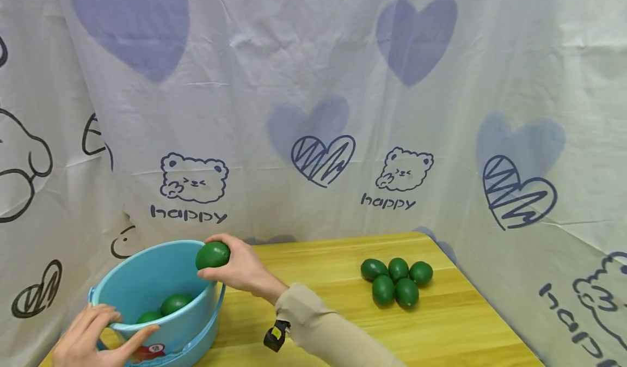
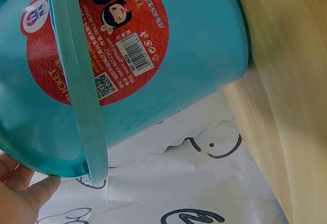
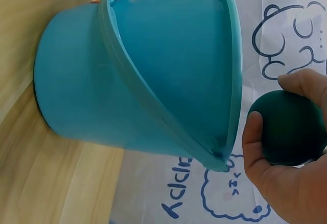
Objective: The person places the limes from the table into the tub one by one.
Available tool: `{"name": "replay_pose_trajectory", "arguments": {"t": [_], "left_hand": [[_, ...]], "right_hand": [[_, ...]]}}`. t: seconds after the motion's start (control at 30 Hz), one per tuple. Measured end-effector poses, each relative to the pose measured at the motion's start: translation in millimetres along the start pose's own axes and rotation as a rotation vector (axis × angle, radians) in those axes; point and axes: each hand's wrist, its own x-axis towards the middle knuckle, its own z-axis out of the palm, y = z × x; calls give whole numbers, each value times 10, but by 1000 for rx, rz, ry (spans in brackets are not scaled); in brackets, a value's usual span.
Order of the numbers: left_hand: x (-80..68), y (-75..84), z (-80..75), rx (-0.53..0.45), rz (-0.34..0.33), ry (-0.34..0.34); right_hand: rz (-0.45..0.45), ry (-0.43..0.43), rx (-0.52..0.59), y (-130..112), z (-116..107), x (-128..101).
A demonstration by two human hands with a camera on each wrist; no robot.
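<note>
A light blue bucket (image 1: pixel 198 315) stands at the left of the table, its handle hanging down. My left hand (image 1: pixel 90 337) grips the near left rim, fingers over the edge and thumb along the outside. Above the far right rim, my right hand (image 1: pixel 242 266) holds a smooth dark green oval fruit (image 1: pixel 213 254) between thumb and fingers. In the right wrist view the held fruit (image 3: pixel 291 127) is just outside the bucket's mouth, apart from the rim. Two similar green fruits (image 1: pixel 176 304) show inside the bucket; the rest of its bottom is hidden.
Several more green fruits (image 1: pixel 395 282) lie clustered on the right of the yellow wooden table (image 1: pixel 313 280). A white curtain (image 1: pixel 313 209) with hearts and bear drawings hangs behind and at both sides. A red label (image 2: pixel 138 35) is on the bucket's wall.
</note>
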Motion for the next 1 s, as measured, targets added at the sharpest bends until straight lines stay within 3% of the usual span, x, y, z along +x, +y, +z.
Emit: {"name": "replay_pose_trajectory", "arguments": {"t": [0.5,0.77,1.0], "left_hand": [[22,20,7,8,9,-9],[60,67,-57,100,-24,-122],[41,38,-7,28,9,-37]], "right_hand": [[-11,14,-16,-31,70,29],[-10,31,17,-41,84,24],[-27,31,31,-22,80,29]]}}
